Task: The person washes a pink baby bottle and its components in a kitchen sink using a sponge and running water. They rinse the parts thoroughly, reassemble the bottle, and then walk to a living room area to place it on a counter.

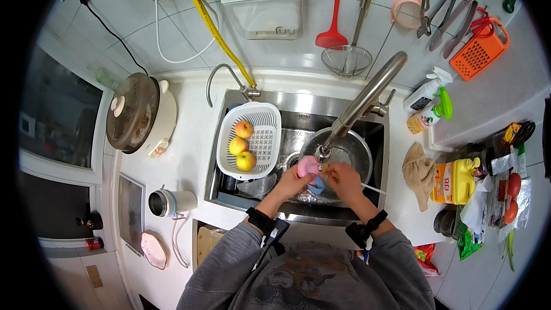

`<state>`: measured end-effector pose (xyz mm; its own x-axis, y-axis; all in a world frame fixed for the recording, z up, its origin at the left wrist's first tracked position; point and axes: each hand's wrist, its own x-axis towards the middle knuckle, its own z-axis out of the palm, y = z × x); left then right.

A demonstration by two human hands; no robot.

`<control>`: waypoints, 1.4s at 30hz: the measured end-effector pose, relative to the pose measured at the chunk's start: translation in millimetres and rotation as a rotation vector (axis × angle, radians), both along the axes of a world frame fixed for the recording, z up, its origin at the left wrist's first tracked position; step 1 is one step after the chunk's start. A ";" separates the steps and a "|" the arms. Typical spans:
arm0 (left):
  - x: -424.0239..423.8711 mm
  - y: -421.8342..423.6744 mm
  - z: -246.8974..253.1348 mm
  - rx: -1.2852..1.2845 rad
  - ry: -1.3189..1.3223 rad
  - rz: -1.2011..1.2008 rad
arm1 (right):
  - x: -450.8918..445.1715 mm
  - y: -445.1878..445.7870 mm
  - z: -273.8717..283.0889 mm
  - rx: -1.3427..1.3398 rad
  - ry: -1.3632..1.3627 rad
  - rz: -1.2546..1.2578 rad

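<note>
Over the steel sink (297,216), my left hand (293,182) grips what looks like a pink bottle lid (306,165) with a blue strap (317,186) hanging from it. My right hand (345,183) pinches a thin white-handled tool (373,188), perhaps a small brush. Its yellowish end (325,168) meets the lid's right side; the fingers partly hide it. Just above the lid is the faucet head (323,153). Beneath my right hand sits a round metal basin (368,155). An uncapped white insulated bottle (186,203) lies on the left counter.
A white drain basket (267,165) holding three apples (244,129) sits in the sink's left part. An electric pot (165,114) stands on the left counter. Right of the sink are a brown cloth (418,172), a yellow jug (462,181) and spray bottles (424,118).
</note>
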<state>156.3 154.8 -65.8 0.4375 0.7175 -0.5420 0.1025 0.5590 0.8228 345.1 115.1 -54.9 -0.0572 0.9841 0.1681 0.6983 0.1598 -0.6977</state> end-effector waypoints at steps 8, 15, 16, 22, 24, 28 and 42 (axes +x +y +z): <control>-15.6 16.0 7.6 0.428 0.408 -0.254 | 4.7 4.6 7.3 -0.041 0.014 0.096; -9.4 19.0 8.3 0.484 0.478 -0.295 | -1.1 2.8 0.7 0.106 -0.071 0.057; -8.6 17.1 7.9 0.481 0.471 -0.294 | -2.3 2.1 2.2 0.120 -0.041 0.013; 4.7 -1.3 -3.0 0.483 0.470 -0.274 | -7.6 1.8 5.5 -0.033 0.125 0.093; 2.6 -5.3 -11.0 0.506 0.313 -0.232 | -5.0 4.4 -1.5 -0.096 0.156 0.113; 0.6 -10.3 -16.2 0.330 0.011 -0.123 | 1.7 12.0 -6.0 -0.131 0.254 0.115; 2.9 -19.9 -14.8 -0.024 -0.220 0.076 | 0.8 -13.3 -8.4 -0.138 0.236 0.071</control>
